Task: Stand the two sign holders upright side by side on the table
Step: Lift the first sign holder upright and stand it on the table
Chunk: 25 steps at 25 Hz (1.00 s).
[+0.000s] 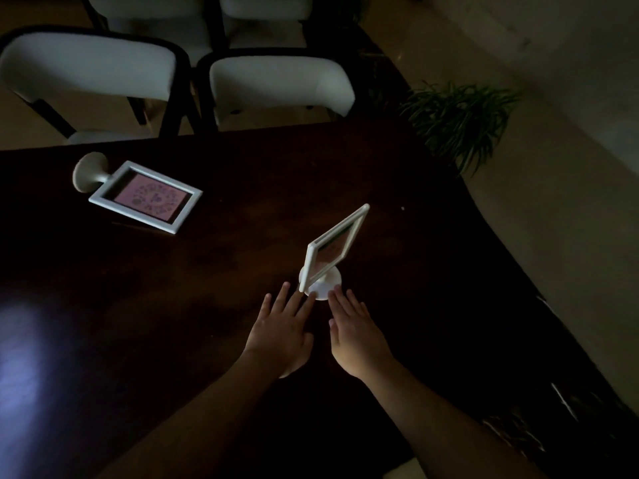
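One white-framed sign holder (332, 249) stands upright on its round base near the middle of the dark table (207, 305). My left hand (281, 331) and my right hand (352, 331) lie flat just in front of it, fingers spread, fingertips touching the base on either side. Neither hand holds anything. The second sign holder (145, 196) lies flat on the table at the far left, a pink card face up in its frame and its round base pointing toward the chairs.
Two white chairs (280, 84) stand at the table's far edge, with more behind. A potted plant (460, 122) stands on the floor past the table's right corner. The table's right edge runs diagonally. A light glare (20, 357) shows at left.
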Motion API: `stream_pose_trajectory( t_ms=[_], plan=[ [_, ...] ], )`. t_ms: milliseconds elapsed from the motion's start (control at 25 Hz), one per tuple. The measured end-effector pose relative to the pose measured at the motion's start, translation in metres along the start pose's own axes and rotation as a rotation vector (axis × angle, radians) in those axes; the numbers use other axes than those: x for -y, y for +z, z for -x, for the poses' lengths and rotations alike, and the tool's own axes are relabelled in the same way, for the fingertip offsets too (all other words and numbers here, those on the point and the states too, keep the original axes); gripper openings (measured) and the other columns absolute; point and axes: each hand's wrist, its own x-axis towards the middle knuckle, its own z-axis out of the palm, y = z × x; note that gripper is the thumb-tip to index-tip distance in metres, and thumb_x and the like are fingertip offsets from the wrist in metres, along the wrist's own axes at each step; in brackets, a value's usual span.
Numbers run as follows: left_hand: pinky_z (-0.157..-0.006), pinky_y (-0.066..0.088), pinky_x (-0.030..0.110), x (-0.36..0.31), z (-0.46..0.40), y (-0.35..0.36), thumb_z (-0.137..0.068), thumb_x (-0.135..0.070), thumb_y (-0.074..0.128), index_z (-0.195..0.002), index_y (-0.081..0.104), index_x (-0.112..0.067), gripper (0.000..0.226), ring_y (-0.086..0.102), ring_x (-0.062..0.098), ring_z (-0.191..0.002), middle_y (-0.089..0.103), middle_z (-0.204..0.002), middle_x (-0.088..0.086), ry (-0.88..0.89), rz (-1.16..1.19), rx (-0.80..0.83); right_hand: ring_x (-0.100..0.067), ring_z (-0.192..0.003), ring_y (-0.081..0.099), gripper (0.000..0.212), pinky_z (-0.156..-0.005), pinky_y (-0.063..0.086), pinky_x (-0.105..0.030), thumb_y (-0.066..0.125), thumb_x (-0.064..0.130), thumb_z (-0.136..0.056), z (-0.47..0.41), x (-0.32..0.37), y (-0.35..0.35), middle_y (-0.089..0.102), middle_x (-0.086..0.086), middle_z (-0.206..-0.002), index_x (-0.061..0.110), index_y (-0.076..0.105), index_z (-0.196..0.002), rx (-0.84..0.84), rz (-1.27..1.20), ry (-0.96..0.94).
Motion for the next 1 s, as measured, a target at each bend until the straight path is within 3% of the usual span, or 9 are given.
stream_pose_trajectory(
  t_ms=[360, 1000],
  plan=[
    [-0.121, -0.003, 0.050, -0.094, -0.089, 0.005, -0.087, -0.050, 0.014, -0.157, -0.007, -0.024, 0.077, -0.018, 0.027, -0.149, 0.002, -0.167, 0.006, -0.038, -0.029, 0.003, -0.014, -0.150, -0.005, 0.057, -0.120, -0.002, -0.035, 0.033, 0.025, -0.103, -0.026, -0.115, -0.037, 0.004, 0.001, -0.165, 0.017, 0.013, -0.156, -0.040, -0.057, -0.017],
    [-0.122, 0.005, 0.051, -0.184, -0.218, -0.007, -0.091, -0.046, 0.023, -0.158, 0.000, -0.022, 0.074, -0.011, 0.031, -0.151, 0.005, -0.166, 0.009, -0.041, -0.028, -0.010, -0.017, -0.151, -0.002, 0.056, -0.120, -0.001, -0.037, 0.033, 0.025, -0.103, -0.090, -0.251, -0.091, 0.009, -0.002, -0.165, 0.015, 0.016, -0.155, -0.064, -0.044, -0.017]
  ],
)
